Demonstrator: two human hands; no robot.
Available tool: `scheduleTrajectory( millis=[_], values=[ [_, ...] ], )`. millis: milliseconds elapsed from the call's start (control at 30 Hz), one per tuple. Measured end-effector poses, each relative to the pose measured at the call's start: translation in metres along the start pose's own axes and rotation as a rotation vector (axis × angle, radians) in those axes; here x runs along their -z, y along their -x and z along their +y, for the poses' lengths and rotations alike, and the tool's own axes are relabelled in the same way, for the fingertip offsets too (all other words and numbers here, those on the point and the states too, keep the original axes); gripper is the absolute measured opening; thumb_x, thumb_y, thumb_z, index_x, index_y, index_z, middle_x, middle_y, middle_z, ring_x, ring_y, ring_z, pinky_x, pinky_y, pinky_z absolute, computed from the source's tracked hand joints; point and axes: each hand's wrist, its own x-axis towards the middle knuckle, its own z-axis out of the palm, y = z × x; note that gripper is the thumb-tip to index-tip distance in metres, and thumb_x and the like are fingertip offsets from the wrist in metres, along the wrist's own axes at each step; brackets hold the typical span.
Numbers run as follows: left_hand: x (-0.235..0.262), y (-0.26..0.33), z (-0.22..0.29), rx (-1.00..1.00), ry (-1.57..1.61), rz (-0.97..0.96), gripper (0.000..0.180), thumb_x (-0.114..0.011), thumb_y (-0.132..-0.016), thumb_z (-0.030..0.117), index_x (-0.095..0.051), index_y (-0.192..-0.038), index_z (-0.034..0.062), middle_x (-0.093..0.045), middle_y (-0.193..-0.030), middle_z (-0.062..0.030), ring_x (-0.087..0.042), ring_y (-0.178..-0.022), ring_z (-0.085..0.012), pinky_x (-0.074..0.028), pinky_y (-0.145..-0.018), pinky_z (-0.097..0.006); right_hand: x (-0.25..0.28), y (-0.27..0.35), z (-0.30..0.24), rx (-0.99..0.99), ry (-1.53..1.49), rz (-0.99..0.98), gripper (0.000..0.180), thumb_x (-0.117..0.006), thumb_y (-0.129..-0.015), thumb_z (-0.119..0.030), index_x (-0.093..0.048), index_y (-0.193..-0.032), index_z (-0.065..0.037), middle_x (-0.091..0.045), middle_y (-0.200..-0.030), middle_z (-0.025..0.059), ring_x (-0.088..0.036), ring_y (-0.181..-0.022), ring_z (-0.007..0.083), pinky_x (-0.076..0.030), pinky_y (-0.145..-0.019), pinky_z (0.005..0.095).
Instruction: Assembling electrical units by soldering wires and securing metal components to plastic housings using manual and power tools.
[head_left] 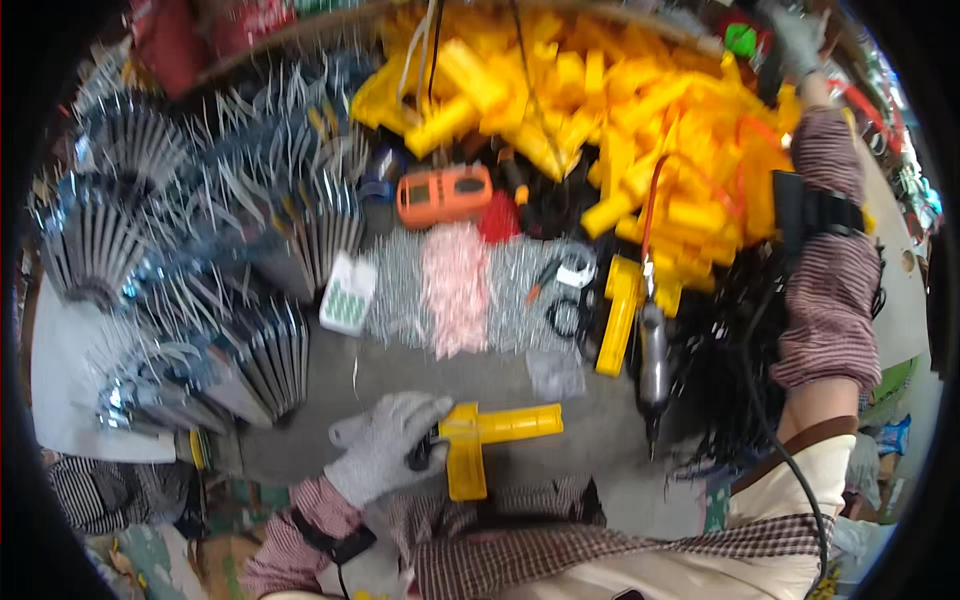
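My left hand (395,440), in a grey glove, is closed on the near left side of a yellow T-shaped plastic part (467,452). A small black piece (428,450) shows between the fingers and the part. My right arm stretches far to the upper right. Its gloved hand (797,45) is by a dark object with a bright green patch (741,40), beyond the yellow heap; its fingers are too small and blurred to read. A metal powered screwdriver (653,360) hangs tip down from a red cord, next to another yellow part (620,318).
A large heap of yellow plastic parts (660,130) fills the far side. Several bundles of metal-and-wire pieces (270,350) crowd the left. Mid-table are silver pins (395,290), pink pieces (455,285), an orange device (445,195) and a white box (348,293). Black cables (740,380) lie right.
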Motion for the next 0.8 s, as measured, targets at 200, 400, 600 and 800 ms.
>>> scheduleTrajectory(
  millis=[200, 400, 600, 800],
  values=[
    [-0.005, -0.005, 0.007, -0.052, -0.020, 0.001, 0.055, -0.087, -0.068, 0.034, -0.061, -0.112, 0.0115, -0.059, -0.120, -0.0106, -0.056, -0.118, -0.0328, -0.042, -0.103, -0.051, 0.131, 0.128, -0.201, 0.416, -0.391, -0.728, 0.033, -0.072, -0.085, -0.027, -0.068, -0.111, -0.008, -0.064, -0.121, 0.0159, -0.060, -0.114, 0.0337, -0.047, -0.098, 0.0483],
    [-0.009, -0.004, 0.004, -0.321, -0.202, 0.001, 0.043, -0.080, -0.073, 0.046, -0.066, -0.099, 0.0154, -0.061, -0.121, -0.0052, -0.054, -0.123, -0.0290, -0.037, -0.110, -0.055, 0.142, 0.290, -0.241, 0.283, -0.623, -1.190, 0.031, -0.078, -0.083, -0.019, -0.067, -0.109, -0.006, -0.059, -0.128, 0.0142, -0.055, -0.121, 0.0327, -0.044, -0.104, 0.0482],
    [0.017, -0.090, 0.000, -0.054, -0.266, 0.106, 0.028, -0.070, -0.086, 0.022, -0.066, -0.111, 0.0109, -0.060, -0.119, -0.0109, -0.054, -0.117, -0.0338, -0.041, -0.105, -0.045, 0.131, 0.383, -0.226, 0.058, -0.513, -1.148, 0.026, -0.075, -0.086, -0.023, -0.065, -0.106, -0.010, -0.057, -0.118, 0.0105, -0.055, -0.114, 0.0331, -0.045, -0.097, 0.0476],
    [-0.002, -0.140, -0.039, -0.185, -0.355, 0.108, 0.015, -0.065, -0.079, 0.006, -0.065, -0.094, 0.0036, -0.060, -0.106, -0.0174, -0.057, -0.108, -0.0374, -0.045, -0.098, -0.047, 0.130, 0.379, -0.217, 0.172, -0.346, -1.032, 0.027, -0.074, -0.085, -0.017, -0.065, -0.109, -0.009, -0.056, -0.118, 0.0131, -0.054, -0.115, 0.0359, -0.049, -0.098, 0.0465]
  ],
)
